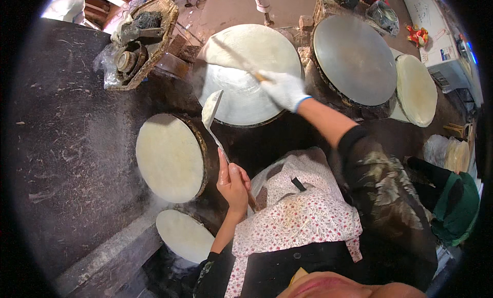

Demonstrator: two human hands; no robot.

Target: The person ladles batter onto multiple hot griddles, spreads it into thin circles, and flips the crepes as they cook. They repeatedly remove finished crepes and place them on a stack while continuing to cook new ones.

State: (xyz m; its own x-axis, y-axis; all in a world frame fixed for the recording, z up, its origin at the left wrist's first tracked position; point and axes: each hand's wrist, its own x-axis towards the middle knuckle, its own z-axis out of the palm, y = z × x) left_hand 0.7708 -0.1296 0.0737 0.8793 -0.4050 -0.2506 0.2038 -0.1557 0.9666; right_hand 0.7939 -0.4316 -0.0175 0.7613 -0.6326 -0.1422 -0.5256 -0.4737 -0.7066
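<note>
My right hand (285, 90), in a white glove with a blue cuff, is closed on the handle of a thin wooden batter spreader (229, 51). The spreader lies across a large round griddle (241, 100). Pale batter (262, 41) coats the griddle's far part, while its near part shows shiny metal. My bare left hand (233, 187) grips a long-handled ladle (209, 112), fingers wrapped round the handle. White batter sits in the ladle's bowl, near the griddle's left edge. Part of the ladle's handle is hidden behind my fingers.
Left of me, a round griddle (171, 159) carries a pale sheet of batter, and another pale round (185, 236) lies nearer, with steam around. A grey griddle (354, 59) stands right, beside stacked pale flatbreads (417, 90). A crusted tray (134, 82) holds bowls at upper left.
</note>
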